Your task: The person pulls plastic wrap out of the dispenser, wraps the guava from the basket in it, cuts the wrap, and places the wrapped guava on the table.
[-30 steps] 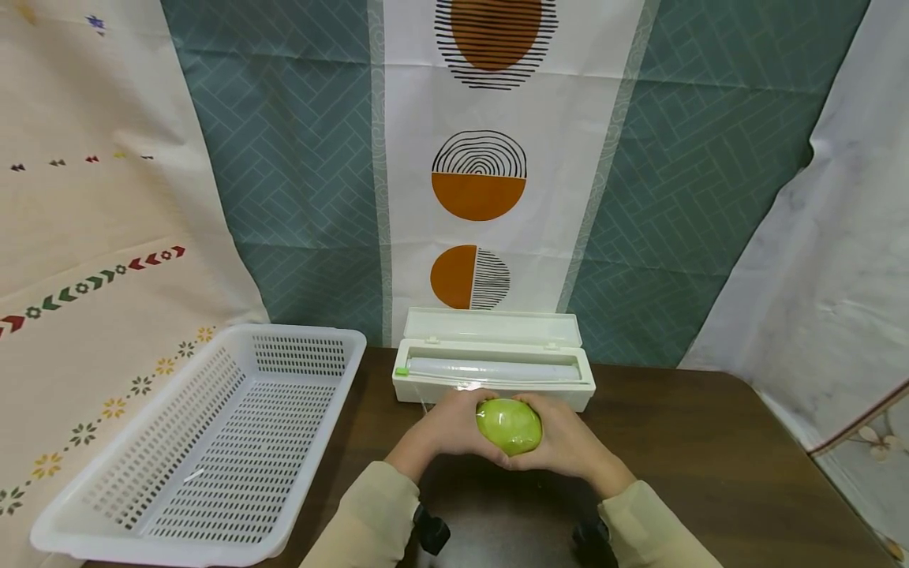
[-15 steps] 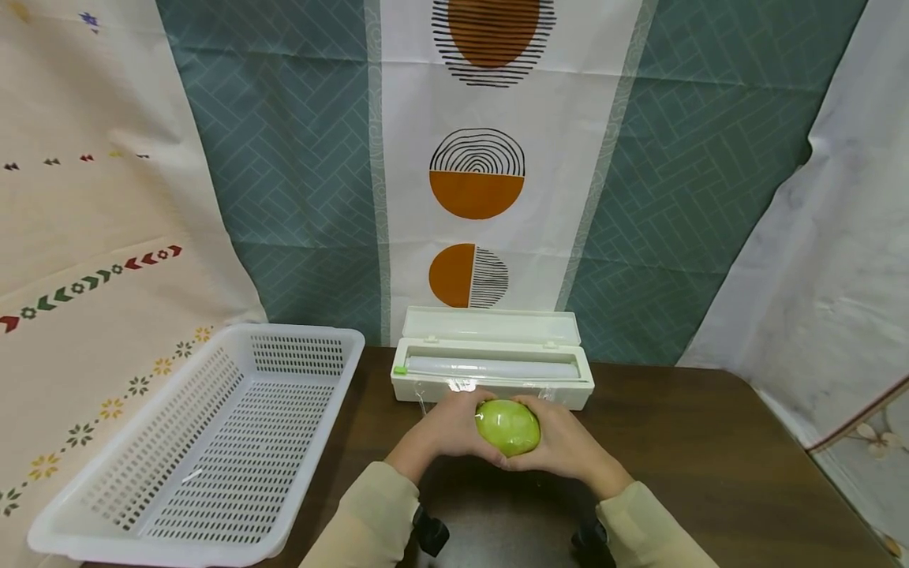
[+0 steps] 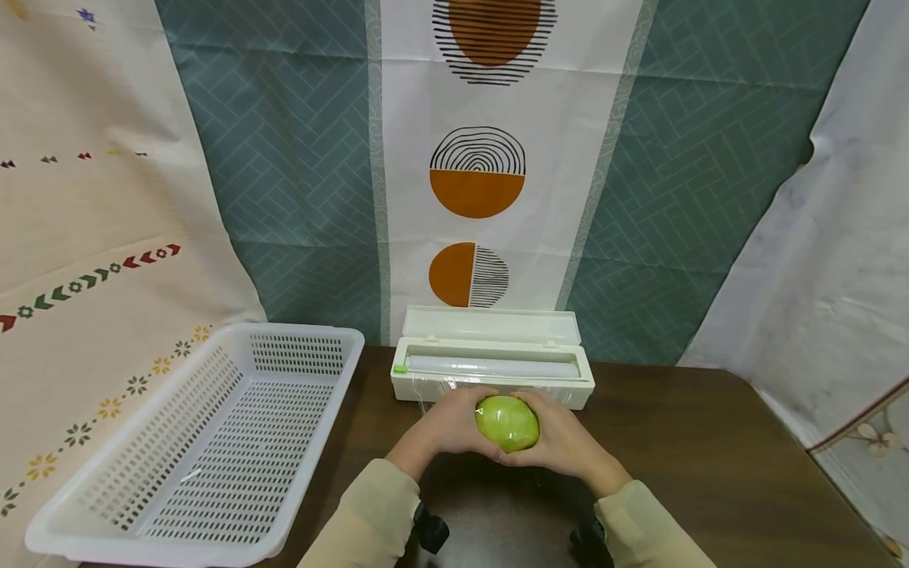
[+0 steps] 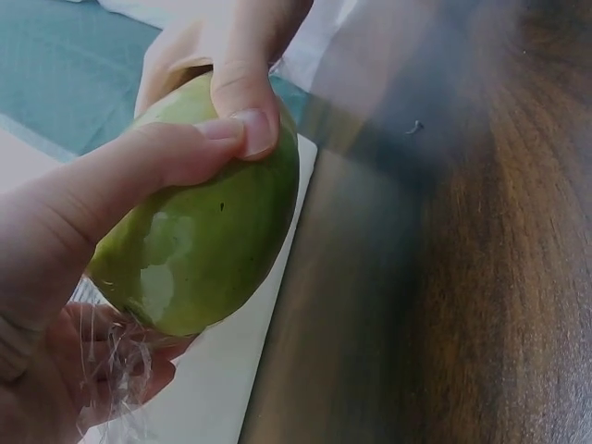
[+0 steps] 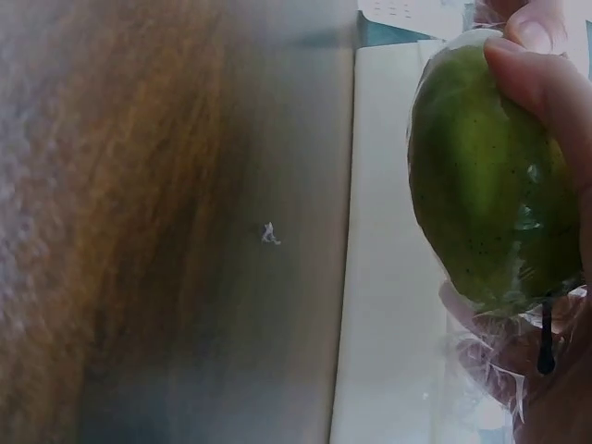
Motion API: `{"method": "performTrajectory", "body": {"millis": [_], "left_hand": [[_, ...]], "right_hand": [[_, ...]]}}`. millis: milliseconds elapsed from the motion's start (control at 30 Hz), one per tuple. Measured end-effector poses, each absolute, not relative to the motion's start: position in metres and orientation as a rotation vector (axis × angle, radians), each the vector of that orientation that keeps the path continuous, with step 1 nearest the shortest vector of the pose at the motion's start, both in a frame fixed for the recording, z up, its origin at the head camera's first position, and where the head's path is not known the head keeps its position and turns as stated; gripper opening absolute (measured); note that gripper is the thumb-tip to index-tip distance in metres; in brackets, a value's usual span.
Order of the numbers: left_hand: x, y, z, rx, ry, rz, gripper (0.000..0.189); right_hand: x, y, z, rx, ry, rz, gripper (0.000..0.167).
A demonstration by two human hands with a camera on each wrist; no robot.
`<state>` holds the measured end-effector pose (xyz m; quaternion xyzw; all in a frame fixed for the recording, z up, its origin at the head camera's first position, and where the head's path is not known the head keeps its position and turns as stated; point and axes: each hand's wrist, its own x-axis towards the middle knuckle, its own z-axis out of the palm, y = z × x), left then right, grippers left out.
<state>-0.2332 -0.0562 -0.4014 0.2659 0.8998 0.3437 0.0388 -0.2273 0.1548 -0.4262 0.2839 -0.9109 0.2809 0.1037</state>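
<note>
A green pear (image 3: pixel 507 424) in clear plastic wrap is held up between both hands in the head view, in front of the white wrap box. My left hand (image 3: pixel 454 426) grips its left side and my right hand (image 3: pixel 561 438) its right side. The thumbs meet on the near face of the pear (image 4: pixel 208 231) in the left wrist view. Loose crinkled plastic wrap (image 4: pixel 116 365) gathers at one end, by the left fingers. A dark stem (image 5: pixel 547 342) shows at the pear's lower end in the right wrist view. The far fingertips are partly hidden.
An open white wrap box (image 3: pixel 405 386) with a film roll (image 3: pixel 493 368) inside stands at the back of the dark wooden table (image 3: pixel 682 442). A white perforated basket (image 3: pixel 348 371) is at the left. A small white scrap (image 5: pixel 269 235) lies on the table.
The hands stay around the pear in nearly the same place. Only a very slight shift shows, and the glints on the film behind the hands differ.
</note>
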Motion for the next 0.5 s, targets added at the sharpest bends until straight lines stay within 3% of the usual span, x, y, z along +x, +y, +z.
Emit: {"method": "performTrajectory", "body": {"millis": [333,500], "left_hand": [[-0.2345,-0.0562,-0.4037,0.823,2.775,1.046,0.081],[-0.2361,-0.0564,-0.4041,0.806,2.763,1.060,0.091]], "right_hand": [[-0.2256,0.1540,-0.4252,0.799,-2.734,0.838,0.094],[-0.2281,0.1542,-0.4258,0.791,-2.729,0.886,0.100]]}}
